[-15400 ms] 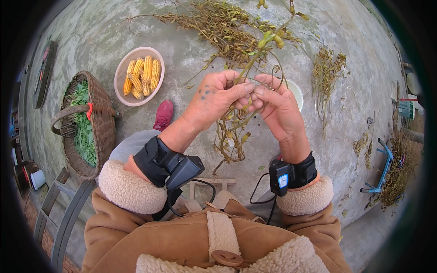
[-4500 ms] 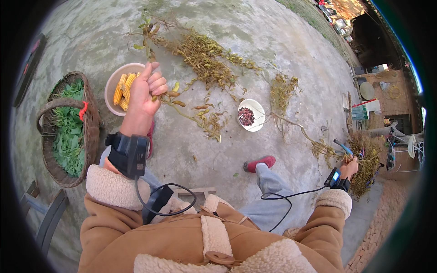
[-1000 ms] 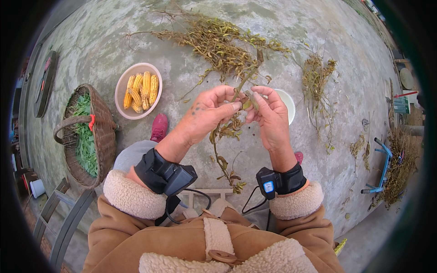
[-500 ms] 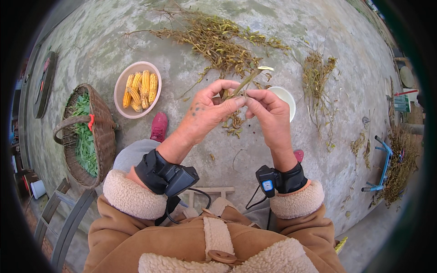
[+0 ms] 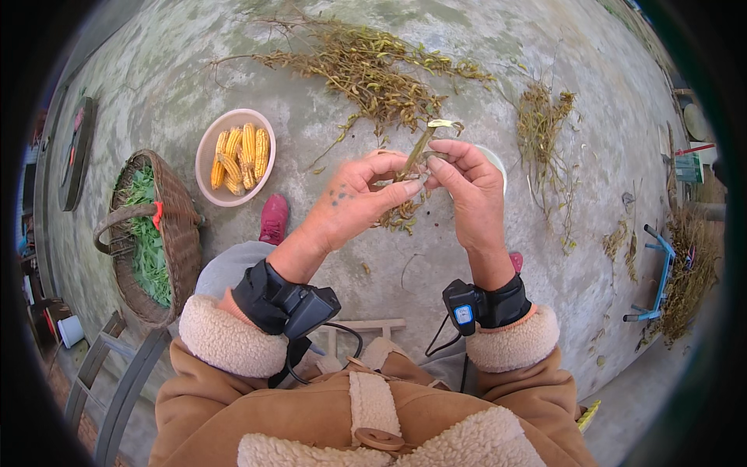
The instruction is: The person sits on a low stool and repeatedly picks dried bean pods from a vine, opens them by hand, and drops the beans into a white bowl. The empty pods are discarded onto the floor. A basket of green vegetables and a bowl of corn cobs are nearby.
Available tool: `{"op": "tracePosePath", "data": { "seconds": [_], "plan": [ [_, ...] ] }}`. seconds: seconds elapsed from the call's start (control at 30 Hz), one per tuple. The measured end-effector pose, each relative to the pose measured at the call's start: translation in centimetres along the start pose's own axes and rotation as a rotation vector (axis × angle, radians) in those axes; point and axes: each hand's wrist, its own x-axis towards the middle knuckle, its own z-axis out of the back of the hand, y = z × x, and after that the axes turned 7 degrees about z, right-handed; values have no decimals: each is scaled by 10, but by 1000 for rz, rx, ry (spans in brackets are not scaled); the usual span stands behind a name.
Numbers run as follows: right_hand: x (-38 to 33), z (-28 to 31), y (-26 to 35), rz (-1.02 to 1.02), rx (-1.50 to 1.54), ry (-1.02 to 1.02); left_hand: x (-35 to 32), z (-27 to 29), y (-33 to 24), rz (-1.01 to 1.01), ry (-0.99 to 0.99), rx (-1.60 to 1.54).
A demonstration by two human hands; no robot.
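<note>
My left hand (image 5: 350, 194) is closed around a dried bean stalk (image 5: 419, 149), its pale torn end pointing up and away from me. Dry pods (image 5: 401, 216) hang below the fingers, over the concrete. Against the stalk, my right hand (image 5: 476, 198) pinches with thumb and forefinger near a small greyish pod; the fingertips partly hide it. Both hands nearly touch at the fingertips. Behind the right hand stands a white bowl (image 5: 498, 161), mostly covered by it. Farther off lies a heap of dried bean plants (image 5: 373, 74).
To the left, a pink basin (image 5: 204, 167) holds several yellow corn cobs (image 5: 248, 152). Beside it stands a wicker basket (image 5: 183, 257) of green leaves (image 5: 145, 249). More dried plants (image 5: 542, 124) lie at the right, near a blue-framed stool (image 5: 663, 272). A grey slatted frame (image 5: 132, 389) stands lower left.
My right hand has moved slightly right and turned, now covering more of the bowl. The stalk's torn end has shifted a little left and the stalk stands steeper.
</note>
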Motion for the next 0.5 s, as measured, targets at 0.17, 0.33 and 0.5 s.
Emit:
{"op": "tracePosePath", "data": {
  "seconds": [0.17,0.33,0.5],
  "plan": [
    [-1,4,4,10,-133,86,-2,-1,1,-64,-153,184],
    [-5,-1,5,18,-172,167,2,2,3,-221,-232,290],
    [-5,-4,5,7,-136,100,-4,0,4,-55,-195,128]
  ]
}}
